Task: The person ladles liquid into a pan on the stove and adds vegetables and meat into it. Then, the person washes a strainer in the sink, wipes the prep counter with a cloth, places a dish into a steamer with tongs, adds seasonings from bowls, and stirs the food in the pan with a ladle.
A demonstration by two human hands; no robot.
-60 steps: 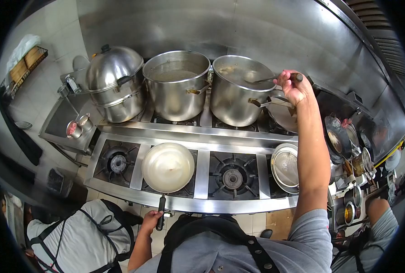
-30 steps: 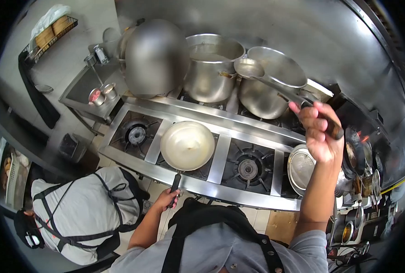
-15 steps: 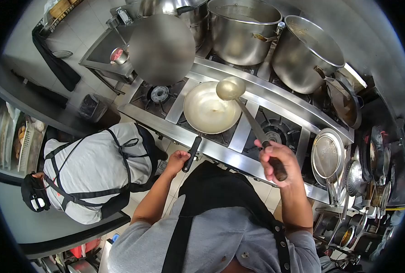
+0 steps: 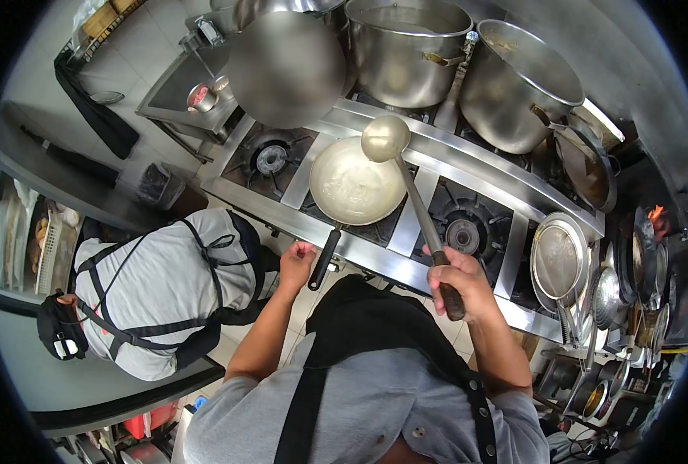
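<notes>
My right hand [image 4: 461, 288] is wrapped round the dark wooden handle of a long metal ladle [image 4: 425, 220]. The ladle's round bowl overlaps the upper right rim of a pale frying pan [image 4: 328, 189] on the stove; whether they touch I cannot tell. Whitish, glistening liquid [image 4: 353, 189] lies in the pan's middle. The pan's black handle [image 4: 325, 259] points toward me. Just left of it, apparently apart, is my left hand [image 4: 297, 264], its fingers pinched together; anything between them is too small to make out.
Two large stockpots [image 4: 407, 62] [image 4: 514, 93] stand behind the stove's raised ledge. Bare burners [image 4: 270, 158] [image 4: 461, 234] flank the pan. Strainers [image 4: 558, 255] hang at right, near an orange flame-like spot [image 4: 657, 216]. A co-worker [image 4: 158, 294] bends over on my left. A blurred disc hides the upper left.
The ladle and my right hand have shifted slightly left. Liquid in the pan has spread and looks whiter. My left hand has moved a little away from the pan handle. An orange spot appears at right.
</notes>
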